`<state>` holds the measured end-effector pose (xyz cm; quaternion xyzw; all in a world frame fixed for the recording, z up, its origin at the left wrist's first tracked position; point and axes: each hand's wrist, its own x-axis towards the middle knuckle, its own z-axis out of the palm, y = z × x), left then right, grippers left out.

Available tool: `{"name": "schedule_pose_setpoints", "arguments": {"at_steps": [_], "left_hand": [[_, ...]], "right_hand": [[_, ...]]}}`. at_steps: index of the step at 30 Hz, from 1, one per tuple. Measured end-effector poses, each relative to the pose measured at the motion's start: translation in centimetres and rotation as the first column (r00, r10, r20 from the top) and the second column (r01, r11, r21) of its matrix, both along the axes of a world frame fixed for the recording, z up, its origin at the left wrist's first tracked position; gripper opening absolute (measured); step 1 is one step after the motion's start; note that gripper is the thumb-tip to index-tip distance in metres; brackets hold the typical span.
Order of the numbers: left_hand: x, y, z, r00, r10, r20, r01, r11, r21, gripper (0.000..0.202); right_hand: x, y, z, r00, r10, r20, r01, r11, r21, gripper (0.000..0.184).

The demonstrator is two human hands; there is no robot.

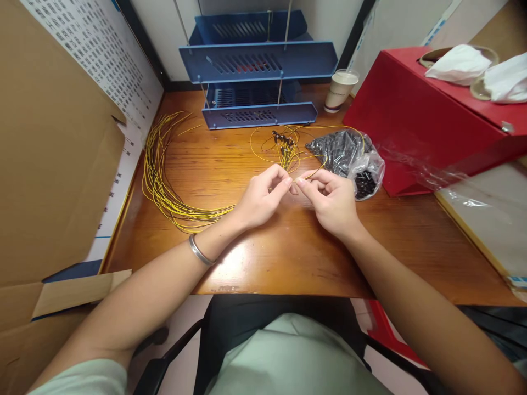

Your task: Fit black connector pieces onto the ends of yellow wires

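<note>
Above the middle of the wooden table, my left hand (267, 195) and my right hand (329, 200) meet at their fingertips. Both are closed in a pinch on a thin yellow wire (313, 173), whose end between the fingers is too small to make out. Just beyond my hands lies a cluster of small black connectors (284, 144) on yellow and black wires. To the left, a long curved bundle of yellow and black wires (160, 192) runs over the table toward my left wrist. Right of my right hand sits a clear plastic bag (341, 153) of small black parts.
A blue two-level tray rack (259, 63) stands at the back, with a paper cup (341, 90) beside it. A red box (411, 120) is on the right. At the left is a large cardboard box (57, 148). The wooden table's (280, 269) front edge is near my lap.
</note>
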<state>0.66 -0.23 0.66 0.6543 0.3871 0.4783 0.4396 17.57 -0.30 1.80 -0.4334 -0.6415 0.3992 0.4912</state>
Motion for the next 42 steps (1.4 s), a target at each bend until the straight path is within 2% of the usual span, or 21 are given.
{"name": "schedule_pose_setpoints", "arguments": {"at_steps": [7,12,17,21,23,27,34,42], "left_hand": [[0.1,0.2,0.1,0.994,-0.024,0.104,0.041,0.987,-0.158,0.030],[0.1,0.2,0.3,0.997,-0.012,0.080,0.024,0.987,-0.160,0.043],[-0.1,0.5,-0.2,0.997,0.066,0.049,-0.062,0.995,-0.078,0.049],[-0.6,0.5,-0.3,0.982,0.169,-0.087,-0.159,0.982,0.106,0.026],[-0.8,0.3,-0.2,0.963,0.180,-0.201,-0.135,0.966,0.219,0.014],[-0.9,-0.1,0.0,0.933,0.176,-0.313,-0.062,0.938,0.342,0.020],[-1.0,0.0,-0.2,0.914,0.225,-0.338,-0.054,0.893,0.446,0.015],[-1.0,-0.1,-0.1,0.893,0.233,-0.384,-0.071,0.917,0.392,0.020]], "right_hand": [[-0.1,-0.1,-0.2,1.000,-0.010,0.017,0.011,1.000,-0.026,0.017],[-0.2,-0.2,-0.1,1.000,-0.002,0.021,0.002,1.000,-0.030,0.016],[-0.2,-0.2,0.1,1.000,-0.007,0.008,0.007,0.999,-0.037,0.018],[-0.1,-0.1,0.1,1.000,-0.017,-0.001,0.017,0.998,-0.055,0.022],[-0.1,-0.1,0.1,1.000,-0.019,0.000,0.019,0.998,-0.056,0.023],[0.0,-0.2,0.1,1.000,-0.021,0.015,0.021,0.998,-0.053,0.022],[0.0,-0.1,0.1,1.000,-0.017,0.002,0.017,0.999,-0.051,0.020],[0.0,-0.1,0.1,1.000,-0.023,0.008,0.023,0.999,-0.042,0.019]]}}
